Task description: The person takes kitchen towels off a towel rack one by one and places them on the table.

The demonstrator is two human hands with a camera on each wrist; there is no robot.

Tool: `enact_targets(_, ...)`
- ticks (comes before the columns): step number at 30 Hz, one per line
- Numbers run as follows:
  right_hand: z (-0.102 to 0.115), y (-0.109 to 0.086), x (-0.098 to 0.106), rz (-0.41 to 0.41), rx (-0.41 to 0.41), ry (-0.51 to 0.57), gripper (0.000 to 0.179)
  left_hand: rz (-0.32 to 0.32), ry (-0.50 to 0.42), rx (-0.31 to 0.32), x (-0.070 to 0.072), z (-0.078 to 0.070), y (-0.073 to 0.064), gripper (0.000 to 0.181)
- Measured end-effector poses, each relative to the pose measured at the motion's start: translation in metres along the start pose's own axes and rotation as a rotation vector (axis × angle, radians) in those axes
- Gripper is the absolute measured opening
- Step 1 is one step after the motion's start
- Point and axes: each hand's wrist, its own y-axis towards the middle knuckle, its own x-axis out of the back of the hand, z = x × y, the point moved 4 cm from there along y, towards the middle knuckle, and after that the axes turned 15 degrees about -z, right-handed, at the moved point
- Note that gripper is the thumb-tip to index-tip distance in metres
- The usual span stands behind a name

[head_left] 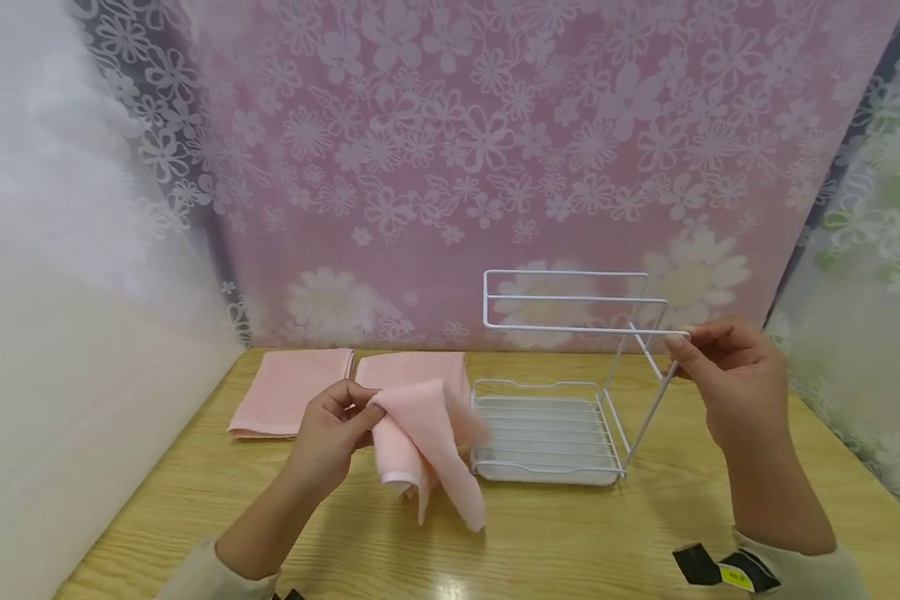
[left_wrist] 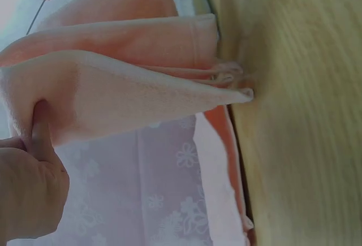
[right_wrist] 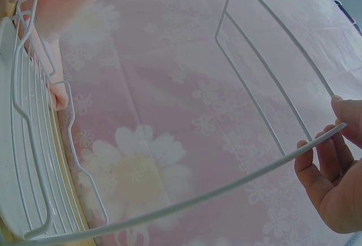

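Observation:
My left hand (head_left: 328, 435) pinches a pink towel (head_left: 420, 442) by its upper edge, and the cloth hangs in folds just above the table. In the left wrist view the thumb presses into the pink towel (left_wrist: 113, 96). My right hand (head_left: 746, 379) grips the upper right corner of a white wire rack (head_left: 570, 331). The right wrist view has the thumb and fingers of the right hand (right_wrist: 334, 172) around the rack's top wires. Below, the rack's wire basket (head_left: 536, 421) has a white tray (head_left: 540, 477) under it, to the right of the hanging towel.
Two folded pink towels lie toward the back of the wooden table (head_left: 210, 508): a left one (head_left: 296, 387) and one beside it (head_left: 412, 364), partly hidden by the held towel. A pink flowered curtain (head_left: 487, 167) hangs behind. Pale sheets (head_left: 97, 250) enclose the sides.

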Motion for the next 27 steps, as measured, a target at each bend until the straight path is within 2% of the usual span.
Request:
enact_targets(3,0.000,0.000,-0.002,-0.001,0.003,-0.004,0.008,0.008,0.059,-0.006,0.009,0.003,0.002,0.024)
enact_targets(9,0.001,0.002,-0.006,0.034,0.014,0.004,0.007,-0.018,0.163,-0.009,0.028,0.000,0.009,0.017)
enact_targets(13,0.002,0.002,-0.005,0.041,0.019,0.005,0.006,-0.045,0.214,0.008,0.040,0.000,0.009,0.013)
enact_targets(18,0.003,0.001,-0.002,0.024,0.011,-0.006,0.005,-0.049,0.259,0.025,0.056,0.004,0.012,0.008)
enact_targets(23,0.002,0.001,0.000,0.021,0.002,-0.010,0.006,-0.024,0.315,0.075,0.074,0.015,0.019,0.009)
enact_targets(27,0.004,0.000,0.000,0.025,0.009,0.000,0.006,0.039,0.381,0.108,0.087,0.022,0.023,0.006)
